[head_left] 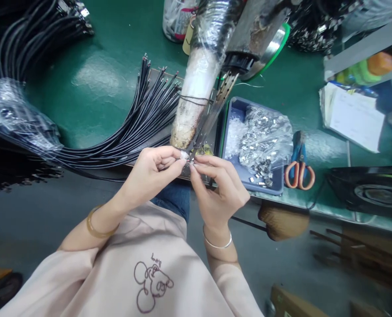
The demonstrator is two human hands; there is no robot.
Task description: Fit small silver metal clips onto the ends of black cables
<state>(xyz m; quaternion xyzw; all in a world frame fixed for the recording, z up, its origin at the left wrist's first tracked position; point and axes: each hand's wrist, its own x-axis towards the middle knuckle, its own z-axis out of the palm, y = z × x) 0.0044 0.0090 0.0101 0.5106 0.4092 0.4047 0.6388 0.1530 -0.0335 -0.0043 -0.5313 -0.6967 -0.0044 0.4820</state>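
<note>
Green covers the table (106, 83) I look down on through the head camera from far away. By its near edge, the left hand (153, 169) and right hand (217, 180) meet, fingertips pinched almost closed on a tiny shiny piece (190, 161). It is too small for me to tell what it is. Just above it is the tip of a metal rod (227, 86) with holes. Black cables (110, 147) bend in from the left edge. Near the right hand, along the near edge, a blue tray (267, 190) holds a clear bag (278, 132) and metal bits. Orange-handled scissors (300, 169) lie beside it.
</note>
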